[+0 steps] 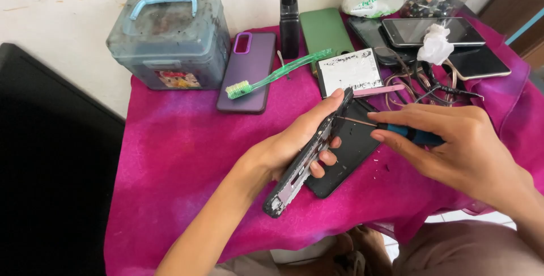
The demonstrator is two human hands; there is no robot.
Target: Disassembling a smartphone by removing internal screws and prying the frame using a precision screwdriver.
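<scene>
- Nearest the camera: a bare foot (351, 247) and a knee in beige cloth (470, 247), just under the table's edge.
- Above them, left hand (294, 145) wrapped around a stripped grey phone frame (309, 154), held on edge and tilted, top end toward 1 o'clock, lower end toward 7 o'clock.
- Thumb along the frame's upper side, fingers (320, 160) curled around the underside; clamped on it.
- Right hand (459, 151) closed on a small screwdriver with a blue and black handle (405, 133), thin shaft pointing toward 9 o'clock, tip touching the frame's upper part.
- Flat black phone back panel (351, 151) lying on the magenta cloth (175, 157) directly beneath the frame.
- Risk, as judged: tip likely to slip off a screw and jab the left thumb just beside it, given the frame held in the air without support.
- Also judged: a freed screw apt to drop and vanish on the cloth; dark specks already lay at 3 o'clock of the panel.
- Green toothbrush (277, 75) at 11 o'clock, well apart.
</scene>
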